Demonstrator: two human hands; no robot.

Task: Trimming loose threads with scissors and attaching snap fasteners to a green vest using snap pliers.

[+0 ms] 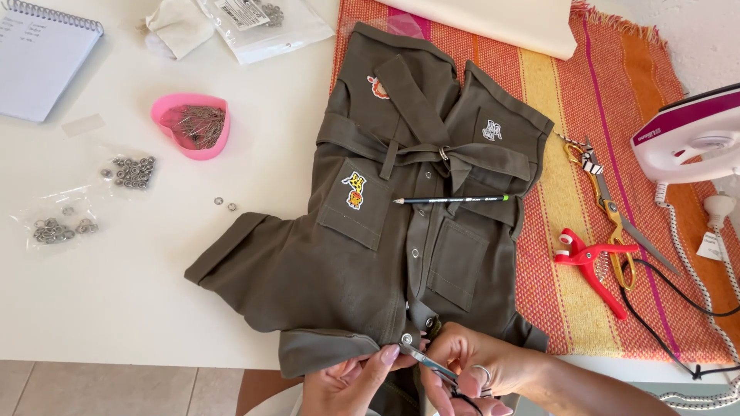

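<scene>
Olive shirt (401, 231) gets trimmed at the tabletop's (116, 308) near edge.
Left hand (347, 381) pinches the hem beside a snap; right hand (478, 374), grip closed on small scissors (424, 360), snips there. Patches already on.

Matt olive cloth garment (362, 254); shiny metal small scissors (428, 362).
</scene>
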